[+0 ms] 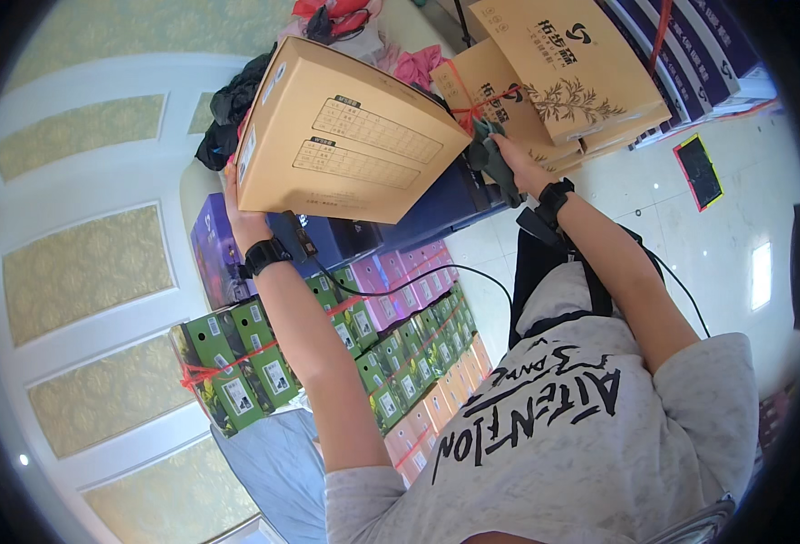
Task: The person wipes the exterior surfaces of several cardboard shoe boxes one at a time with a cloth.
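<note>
A large tan cardboard box [363, 136] with printed tables on its face is held up, tilted, in front of me. My left hand [244, 213] grips its left edge, fingers partly hidden by the cardboard. At the box's right corner, my right hand [519, 170] is closed on a dark grey-green, cloth-like piece [492, 161]; its exact kind is unclear. Both wrists wear black straps, and a black cable [391, 292] runs from near the left one. Below the raised box lie dark blue boxes [345, 240].
Green shoe boxes [237, 363], pink-purple boxes [409, 281] and orange boxes [436, 408] are stacked below, tied with red string. More tan boxes [581, 72] and purple-white boxes [708, 54] stand far right. Dark clothing [235, 104] lies behind. A black, yellow-edged panel [698, 172] is on the floor.
</note>
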### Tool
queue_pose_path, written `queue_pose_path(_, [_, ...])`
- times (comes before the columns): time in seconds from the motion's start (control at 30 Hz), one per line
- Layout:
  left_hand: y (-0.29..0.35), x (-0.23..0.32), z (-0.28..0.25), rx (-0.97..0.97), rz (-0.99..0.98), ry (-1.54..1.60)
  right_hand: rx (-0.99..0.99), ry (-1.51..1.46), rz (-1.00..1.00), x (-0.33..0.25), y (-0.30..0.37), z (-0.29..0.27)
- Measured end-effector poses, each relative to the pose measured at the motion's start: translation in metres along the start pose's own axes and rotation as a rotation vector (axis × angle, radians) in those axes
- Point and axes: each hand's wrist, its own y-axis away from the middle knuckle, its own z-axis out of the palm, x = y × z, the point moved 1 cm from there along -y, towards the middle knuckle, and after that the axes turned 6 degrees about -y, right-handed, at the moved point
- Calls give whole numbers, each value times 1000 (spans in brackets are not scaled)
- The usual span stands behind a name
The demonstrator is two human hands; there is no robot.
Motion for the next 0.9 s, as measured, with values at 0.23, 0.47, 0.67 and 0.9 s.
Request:
queue_pose_path(0.23, [-1,-1,9,-31,-75,109,43,0,-4,-1,-7,-9])
queue_pose_path(0.47, [7,1,6,-36,-22,103,28,-60,-34,-11,-7,-6])
queue_pose_path(0.67, [20,1,34,14,-29,82,139,-106,-145,-24,10,-5])
queue_pose_path(0.9, [-8,1,-6,-94,-58,95,100,-82,-143,-18,2,4])
